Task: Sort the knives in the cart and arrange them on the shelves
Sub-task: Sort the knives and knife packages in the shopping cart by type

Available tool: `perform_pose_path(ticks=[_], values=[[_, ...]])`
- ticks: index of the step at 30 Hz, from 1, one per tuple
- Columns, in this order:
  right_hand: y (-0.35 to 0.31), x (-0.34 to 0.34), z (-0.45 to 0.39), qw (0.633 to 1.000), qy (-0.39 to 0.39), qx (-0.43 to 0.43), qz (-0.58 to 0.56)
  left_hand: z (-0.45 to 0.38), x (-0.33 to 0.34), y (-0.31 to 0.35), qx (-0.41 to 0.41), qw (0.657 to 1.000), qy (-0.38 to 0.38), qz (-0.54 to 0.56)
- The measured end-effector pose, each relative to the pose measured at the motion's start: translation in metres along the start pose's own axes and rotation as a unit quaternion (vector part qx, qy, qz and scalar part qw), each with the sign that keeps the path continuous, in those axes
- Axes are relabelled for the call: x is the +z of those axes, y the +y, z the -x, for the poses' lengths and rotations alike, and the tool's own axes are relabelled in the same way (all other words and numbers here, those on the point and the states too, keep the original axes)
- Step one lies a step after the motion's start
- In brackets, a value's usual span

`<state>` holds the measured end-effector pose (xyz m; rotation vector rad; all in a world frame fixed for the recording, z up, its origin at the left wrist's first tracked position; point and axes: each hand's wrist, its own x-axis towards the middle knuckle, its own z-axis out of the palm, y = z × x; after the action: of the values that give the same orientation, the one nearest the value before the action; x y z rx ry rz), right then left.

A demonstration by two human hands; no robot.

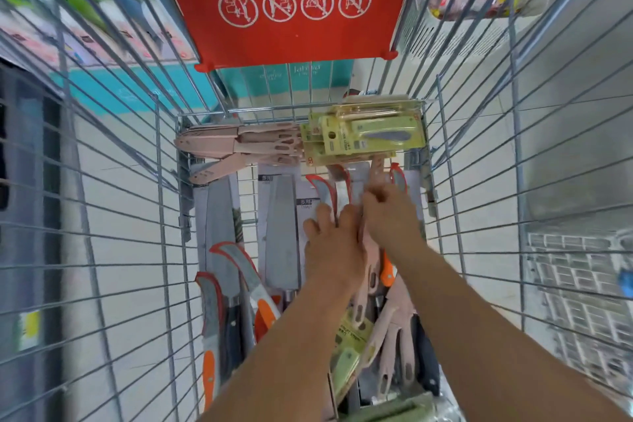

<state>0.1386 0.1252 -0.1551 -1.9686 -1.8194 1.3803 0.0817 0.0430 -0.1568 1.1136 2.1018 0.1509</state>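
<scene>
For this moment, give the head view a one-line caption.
Both hands, left and right, reach among packaged knives in a wire cart.

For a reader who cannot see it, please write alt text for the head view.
Both hands reach into a wire shopping cart of packaged knives; the left hand and the right hand meet over pink-handled knives. Pink sheathed knives and green blister packs lie at the far end.

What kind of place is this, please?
Probably a shop. Packaged knives lie in a wire shopping cart with a red child-seat flap bearing safety signs, and boxed goods stand beside it.
</scene>
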Motion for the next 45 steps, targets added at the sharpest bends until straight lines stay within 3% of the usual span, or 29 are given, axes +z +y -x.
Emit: perform_pose_path(ticks=[4, 14, 18, 20, 22, 26, 35, 45], values=[[0.023, 0.022, 0.041, 0.965, -0.029, -0.079, 0.248, 0.024, 0.006, -0.021, 0.004, 0.999, -0.009, -0.030], [0.050, 0.023, 0.107, 0.920, -0.082, -0.158, 0.349, 0.105, 0.030, -0.046, 0.024, 0.993, -0.052, -0.108], [0.046, 0.027, 0.120, 0.917, -0.067, -0.160, 0.359, 0.123, 0.020, -0.060, 0.055, 0.998, 0.033, -0.026], [0.041, 0.036, 0.133, 0.927, -0.048, -0.181, 0.326, 0.127, 0.011, -0.069, -0.005, 0.996, 0.090, 0.022], [0.037, 0.050, 0.147, 0.910, -0.084, -0.224, 0.339, 0.128, 0.003, -0.084, -0.118, 0.982, 0.130, 0.064], [0.040, 0.082, 0.168, 0.863, -0.168, -0.300, 0.370, 0.137, -0.001, -0.115, -0.240, 0.967, 0.077, 0.038], [0.041, 0.105, 0.167, 0.856, -0.129, -0.294, 0.405, 0.130, 0.015, -0.125, -0.256, 0.961, 0.104, -0.009], [0.027, 0.102, 0.159, 0.874, -0.172, -0.243, 0.383, 0.127, 0.017, -0.122, -0.297, 0.948, 0.104, 0.036]])
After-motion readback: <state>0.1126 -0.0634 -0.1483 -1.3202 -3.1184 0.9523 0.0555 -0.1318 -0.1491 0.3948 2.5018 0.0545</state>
